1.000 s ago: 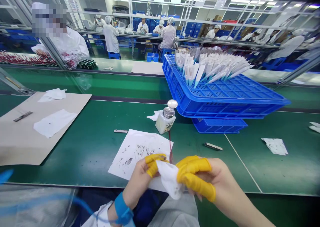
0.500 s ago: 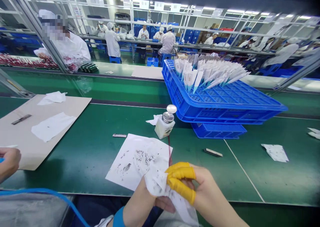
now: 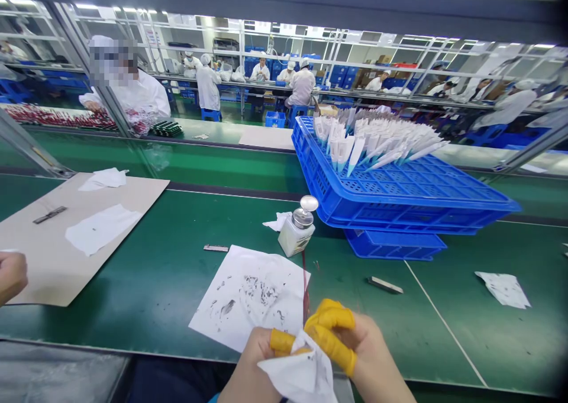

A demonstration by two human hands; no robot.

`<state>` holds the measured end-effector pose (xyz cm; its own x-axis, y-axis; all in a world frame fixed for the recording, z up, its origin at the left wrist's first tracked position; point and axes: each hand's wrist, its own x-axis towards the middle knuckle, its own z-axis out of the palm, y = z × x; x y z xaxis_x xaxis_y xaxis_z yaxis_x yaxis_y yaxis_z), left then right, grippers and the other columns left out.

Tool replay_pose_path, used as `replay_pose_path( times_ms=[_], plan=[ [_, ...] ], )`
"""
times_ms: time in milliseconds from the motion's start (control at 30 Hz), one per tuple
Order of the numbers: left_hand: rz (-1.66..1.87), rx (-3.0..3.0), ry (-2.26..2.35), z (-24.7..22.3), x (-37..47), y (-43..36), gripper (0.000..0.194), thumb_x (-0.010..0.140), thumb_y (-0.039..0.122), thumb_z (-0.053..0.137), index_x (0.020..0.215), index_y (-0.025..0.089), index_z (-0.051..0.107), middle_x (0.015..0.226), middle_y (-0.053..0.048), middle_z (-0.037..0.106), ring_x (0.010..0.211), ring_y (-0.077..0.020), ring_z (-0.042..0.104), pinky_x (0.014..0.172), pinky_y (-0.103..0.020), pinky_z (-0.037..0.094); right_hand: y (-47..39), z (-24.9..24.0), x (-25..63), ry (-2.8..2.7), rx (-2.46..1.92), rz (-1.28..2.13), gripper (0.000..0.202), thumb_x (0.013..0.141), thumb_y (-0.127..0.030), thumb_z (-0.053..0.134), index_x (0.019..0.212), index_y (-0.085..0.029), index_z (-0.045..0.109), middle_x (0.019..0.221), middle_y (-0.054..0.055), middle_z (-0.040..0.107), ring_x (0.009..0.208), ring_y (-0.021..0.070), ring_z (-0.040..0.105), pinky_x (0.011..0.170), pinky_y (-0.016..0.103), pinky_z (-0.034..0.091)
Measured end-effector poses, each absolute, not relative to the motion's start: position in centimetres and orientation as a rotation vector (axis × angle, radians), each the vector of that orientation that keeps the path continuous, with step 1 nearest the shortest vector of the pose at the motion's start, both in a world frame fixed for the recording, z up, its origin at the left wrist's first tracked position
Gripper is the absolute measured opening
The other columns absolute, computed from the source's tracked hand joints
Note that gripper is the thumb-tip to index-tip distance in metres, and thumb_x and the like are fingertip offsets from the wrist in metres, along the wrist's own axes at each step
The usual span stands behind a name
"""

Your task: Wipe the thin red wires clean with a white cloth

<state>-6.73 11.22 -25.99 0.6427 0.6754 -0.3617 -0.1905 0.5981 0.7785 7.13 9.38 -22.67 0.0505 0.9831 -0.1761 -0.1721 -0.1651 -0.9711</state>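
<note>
Low in the head view, my left hand (image 3: 261,355) pinches a crumpled white cloth (image 3: 306,370) that hangs down over its fingers. Yellow finger covers show on both hands. My right hand (image 3: 341,338) is closed on the upper part of the same cloth, its covered fingertips pressed together; anything inside the cloth is hidden. Just beyond lies a white sheet (image 3: 252,296) with dark smudges. A bottle with a metal top (image 3: 296,231) stands behind the sheet, and a small dark strip (image 3: 216,248) lies at its left.
A large blue crate (image 3: 399,199) holding many white pieces rests over a smaller blue bin (image 3: 394,244). A dark bar (image 3: 385,284) and a stained cloth (image 3: 503,289) lie right. Another person's hand (image 3: 12,276) is beside the beige board (image 3: 53,267) on the left.
The cloth has been turned and now drapes over my left fingers, whose yellow covers have come into view. The camera view has shifted slightly, and the other person's hand has moved left.
</note>
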Motion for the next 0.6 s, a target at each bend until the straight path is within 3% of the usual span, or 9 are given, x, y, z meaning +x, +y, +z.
replay_pose_path(
  times_ms=[200, 433, 600],
  plan=[
    [0.577, 0.822, 0.773, -25.5, -7.2, 10.8, 0.047, 0.056, 0.060, 0.072, 0.057, 0.013, 0.070, 0.054, -0.002, 0.053, 0.052, -0.0088, 0.038, 0.054, -0.024, 0.034, 9.2, -22.2, 7.2, -0.923, -1.275, 1.174, 0.018, 0.058, -0.037, 0.081, 0.057, -0.023, 0.068, 0.062, 0.002, 0.061, 0.063, 0.0152, 0.056, 0.062, 0.024, 0.047],
    [0.538, 0.916, 0.858, -26.7, -8.3, 10.1, 0.034, 0.068, 0.054, 0.063, 0.060, 0.022, 0.072, 0.056, 0.000, 0.062, 0.059, -0.0155, 0.055, 0.058, -0.026, 0.042, 9.8, -22.4, 8.1, -0.827, -1.357, 1.064, 0.027, 0.054, -0.044, 0.081, 0.058, -0.021, 0.067, 0.062, 0.002, 0.059, 0.062, 0.0160, 0.053, 0.060, 0.026, 0.047],
    [0.541, 0.948, 0.914, -27.3, -8.6, 9.6, 0.034, 0.070, 0.051, 0.059, 0.067, 0.020, 0.074, 0.054, 0.004, 0.062, 0.064, -0.0149, 0.059, 0.058, -0.022, 0.042, 9.6, -25.1, 7.8, -0.745, -1.248, 1.258, 0.049, 0.066, -0.068, 0.061, 0.066, -0.019, 0.066, 0.044, -0.003, 0.043, 0.040, 0.0056, 0.029, 0.038, 0.017, 0.028]
  ],
)
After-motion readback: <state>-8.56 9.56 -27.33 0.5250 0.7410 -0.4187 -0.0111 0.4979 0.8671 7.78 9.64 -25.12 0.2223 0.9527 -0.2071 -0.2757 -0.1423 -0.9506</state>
